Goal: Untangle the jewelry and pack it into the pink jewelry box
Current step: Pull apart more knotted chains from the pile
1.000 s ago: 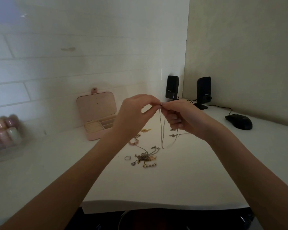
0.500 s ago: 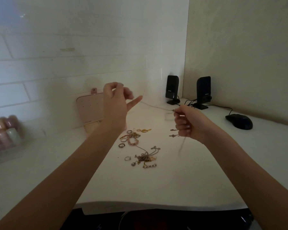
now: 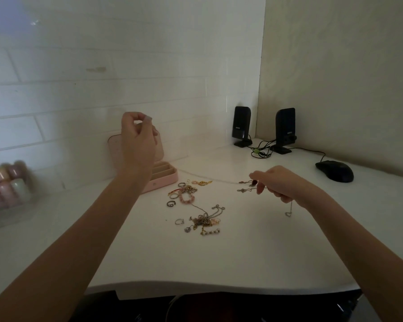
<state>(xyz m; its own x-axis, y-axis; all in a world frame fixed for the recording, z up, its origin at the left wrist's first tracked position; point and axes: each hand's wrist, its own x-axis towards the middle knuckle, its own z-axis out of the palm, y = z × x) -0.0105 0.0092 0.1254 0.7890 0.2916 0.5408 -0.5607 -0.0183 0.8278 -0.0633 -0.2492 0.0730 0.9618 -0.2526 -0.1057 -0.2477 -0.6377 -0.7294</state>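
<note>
The pink jewelry box (image 3: 166, 180) stands open against the tiled wall, its lid upright. My left hand (image 3: 137, 140) is raised in front of it with the fingertips pinched. A thin chain (image 3: 209, 177) runs from behind that hand across to my right hand (image 3: 279, 184), which is closed on the necklace ends; two clasps (image 3: 243, 185) stick out and a small heart pendant (image 3: 288, 214) dangles below. A tangled pile of chains (image 3: 204, 220) lies on the white desk, with a pink bead bracelet (image 3: 187, 198) and loose rings (image 3: 171, 203) nearby.
Two black speakers (image 3: 242, 126) with cables stand in the far corner. A black mouse (image 3: 334, 170) lies at the right. Several nail polish bottles (image 3: 7, 182) sit in a clear holder at the left. The desk's front edge (image 3: 196, 284) is close to me.
My hands were pinched together over the chain; they have pulled apart. The left hand rose toward the box and the right dropped toward the desk, stretching the chain between them.
</note>
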